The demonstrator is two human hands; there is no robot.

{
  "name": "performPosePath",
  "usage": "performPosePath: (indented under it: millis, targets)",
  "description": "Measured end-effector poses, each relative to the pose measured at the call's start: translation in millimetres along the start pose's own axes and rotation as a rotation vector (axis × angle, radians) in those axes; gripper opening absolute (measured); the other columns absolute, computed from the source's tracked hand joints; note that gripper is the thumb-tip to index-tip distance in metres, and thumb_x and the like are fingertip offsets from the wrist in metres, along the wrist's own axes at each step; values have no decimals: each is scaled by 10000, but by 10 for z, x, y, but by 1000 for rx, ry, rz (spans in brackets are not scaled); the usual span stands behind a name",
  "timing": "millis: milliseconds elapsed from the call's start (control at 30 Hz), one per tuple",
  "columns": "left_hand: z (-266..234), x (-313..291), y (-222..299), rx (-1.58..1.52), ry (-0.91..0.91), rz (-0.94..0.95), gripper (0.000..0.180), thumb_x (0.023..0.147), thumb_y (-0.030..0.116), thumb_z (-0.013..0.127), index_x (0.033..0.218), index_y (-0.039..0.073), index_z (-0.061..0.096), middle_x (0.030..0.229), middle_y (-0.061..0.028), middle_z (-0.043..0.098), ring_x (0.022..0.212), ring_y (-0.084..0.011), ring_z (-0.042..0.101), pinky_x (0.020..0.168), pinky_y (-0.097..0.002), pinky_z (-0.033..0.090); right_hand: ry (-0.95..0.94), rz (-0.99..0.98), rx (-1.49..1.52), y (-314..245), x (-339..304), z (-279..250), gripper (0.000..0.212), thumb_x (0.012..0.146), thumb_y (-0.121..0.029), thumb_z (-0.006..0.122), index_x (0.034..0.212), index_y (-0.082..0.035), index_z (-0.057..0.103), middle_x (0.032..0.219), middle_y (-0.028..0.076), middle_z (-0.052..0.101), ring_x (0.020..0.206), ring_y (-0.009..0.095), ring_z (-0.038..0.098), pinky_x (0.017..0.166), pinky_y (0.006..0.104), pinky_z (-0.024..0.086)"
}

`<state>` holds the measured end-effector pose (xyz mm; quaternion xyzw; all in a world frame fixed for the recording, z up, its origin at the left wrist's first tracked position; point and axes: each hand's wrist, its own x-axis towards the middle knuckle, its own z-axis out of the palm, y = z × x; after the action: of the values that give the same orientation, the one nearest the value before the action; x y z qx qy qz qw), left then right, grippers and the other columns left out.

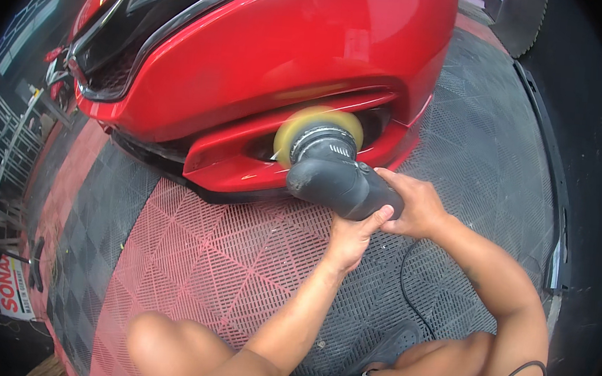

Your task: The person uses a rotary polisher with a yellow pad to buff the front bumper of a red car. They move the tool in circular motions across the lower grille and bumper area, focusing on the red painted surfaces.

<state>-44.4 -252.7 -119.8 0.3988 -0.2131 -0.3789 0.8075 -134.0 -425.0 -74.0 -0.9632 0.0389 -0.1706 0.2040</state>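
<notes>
Fingers (394, 178) of 2 hands (351, 239) (417, 205) gripping polisher (337, 184), yellow pad (315, 115) at bumper recess (374, 126)

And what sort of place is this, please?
Probably a car detailing workshop: there is a black polisher with a yellow pad at a red car bumper, and perforated red and grey floor tiles.

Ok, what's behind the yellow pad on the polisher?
Behind the yellow pad is the red bumper, with a dark recess showing on either side. The part directly behind the pad is covered and cannot be seen.
</notes>
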Motion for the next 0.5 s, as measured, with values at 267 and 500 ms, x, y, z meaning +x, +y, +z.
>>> performPosePath:
  millis: [267, 500]
  targets:
    - [661, 212, -311, 48, -79, -20, 728, 1008, 105, 857, 1615, 49, 458, 1526, -94, 579, 1424, -224, 579, 1222, -431, 476, 73, 55, 92, 605, -478, -322, 1040, 616, -295, 919, 1574, -74, 580, 1415, 207, 748, 1245, 398, 755, 1056, 487, 633]
    - [723, 308, -212, 148, -31, -16, 730, 1012, 120, 855, 1612, 41, 447, 1521, -102, 569, 1418, -226, 576, 1217, -427, 476, 106, 27, 144, 683, -371, -275, 1046, 613, -290, 912, 1579, -99, 560, 1418, 199, 746, 1244, 397, 756, 1040, 486, 644]
